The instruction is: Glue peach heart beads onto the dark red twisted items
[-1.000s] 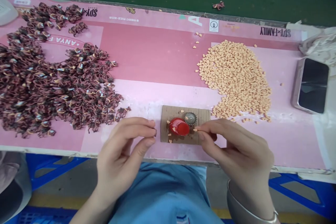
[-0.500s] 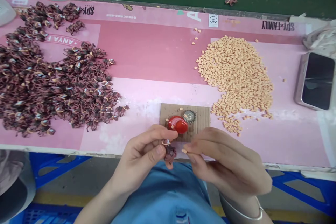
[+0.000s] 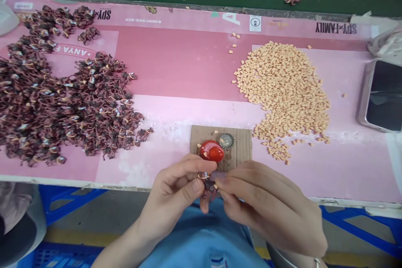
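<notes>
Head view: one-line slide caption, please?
Left hand and right hand pinch a small dark figure together before a red cap, dark pile left, peach pellets right.

A phone (image 3: 383, 94) lies at the pink mat's (image 3: 188, 63) right end, beside a crumpled bag (image 3: 387, 42).

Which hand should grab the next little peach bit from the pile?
Probably the right hand: the peach pile lies over on its side, while the left hand pinches the small brown piece and sits farther from the pile.
</notes>
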{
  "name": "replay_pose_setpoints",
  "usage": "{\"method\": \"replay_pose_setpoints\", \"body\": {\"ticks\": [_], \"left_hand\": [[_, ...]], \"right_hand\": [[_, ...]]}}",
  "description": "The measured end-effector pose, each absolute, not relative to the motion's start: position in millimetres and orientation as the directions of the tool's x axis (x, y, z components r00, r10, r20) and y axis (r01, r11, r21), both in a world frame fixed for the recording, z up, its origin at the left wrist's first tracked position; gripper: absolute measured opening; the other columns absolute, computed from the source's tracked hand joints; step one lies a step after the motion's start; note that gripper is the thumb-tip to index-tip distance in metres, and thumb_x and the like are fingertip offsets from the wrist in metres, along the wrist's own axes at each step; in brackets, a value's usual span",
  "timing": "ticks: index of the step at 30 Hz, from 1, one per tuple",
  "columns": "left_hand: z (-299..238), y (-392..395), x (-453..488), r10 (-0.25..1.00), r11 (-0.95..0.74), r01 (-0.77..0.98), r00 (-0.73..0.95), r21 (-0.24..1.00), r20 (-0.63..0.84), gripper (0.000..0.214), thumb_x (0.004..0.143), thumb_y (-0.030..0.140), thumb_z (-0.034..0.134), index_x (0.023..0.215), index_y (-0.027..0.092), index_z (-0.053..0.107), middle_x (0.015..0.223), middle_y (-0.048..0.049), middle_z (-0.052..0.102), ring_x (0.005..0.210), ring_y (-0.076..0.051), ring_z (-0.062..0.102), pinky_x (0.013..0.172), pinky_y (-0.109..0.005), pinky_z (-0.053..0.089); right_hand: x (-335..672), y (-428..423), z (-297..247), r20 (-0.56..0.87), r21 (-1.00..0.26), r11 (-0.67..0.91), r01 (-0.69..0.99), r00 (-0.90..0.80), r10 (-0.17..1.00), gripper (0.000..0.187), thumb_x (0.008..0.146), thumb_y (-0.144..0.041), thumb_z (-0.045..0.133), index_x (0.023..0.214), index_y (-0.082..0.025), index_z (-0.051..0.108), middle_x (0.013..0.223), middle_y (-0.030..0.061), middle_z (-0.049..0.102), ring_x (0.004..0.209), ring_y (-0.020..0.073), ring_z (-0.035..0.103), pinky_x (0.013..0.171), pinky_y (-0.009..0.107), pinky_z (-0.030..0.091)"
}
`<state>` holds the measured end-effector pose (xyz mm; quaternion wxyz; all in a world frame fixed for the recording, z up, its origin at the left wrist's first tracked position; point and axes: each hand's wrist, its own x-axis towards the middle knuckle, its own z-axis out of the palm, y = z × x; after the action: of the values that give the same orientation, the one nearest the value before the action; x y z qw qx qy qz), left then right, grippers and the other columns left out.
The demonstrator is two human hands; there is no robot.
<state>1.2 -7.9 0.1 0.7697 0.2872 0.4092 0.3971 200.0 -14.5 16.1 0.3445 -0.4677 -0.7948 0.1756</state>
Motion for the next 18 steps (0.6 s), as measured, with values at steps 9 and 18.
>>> {"method": "replay_pose_setpoints", "body": {"ticks": [9,18], "left_hand": [[0,-7,8,0.974,0.208,-0.319,0.158,0.924,-0.165,0.016,0.096,0.034,0.081,0.110,0.040,0.087,0.084,-0.0011,0.068,0.056,-0.009,0.069,0.054,-0.016,0.063],[23,81,-45,0.931,-0.287,0.387,0.329,0.876,0.159,0.006,0.086,0.031,0.091,0.090,0.028,0.087,0.082,-0.0022,0.079,0.074,-0.019,0.076,0.068,-0.030,0.069]], "right_hand": [[179,-32,17,0.435,-0.553,0.484,0.678,-0.261,0.862,0.033,0.095,-0.008,0.066,0.124,-0.021,0.075,0.094,0.0036,0.084,0.079,0.0191,0.081,0.073,0.029,0.070],[263,-52,-19,0.429,-0.640,-0.093,0.762,0.456,0.779,0.016,0.102,-0.023,0.066,0.111,-0.023,0.078,0.084,0.0028,0.077,0.065,0.0170,0.066,0.059,0.031,0.053]]}}
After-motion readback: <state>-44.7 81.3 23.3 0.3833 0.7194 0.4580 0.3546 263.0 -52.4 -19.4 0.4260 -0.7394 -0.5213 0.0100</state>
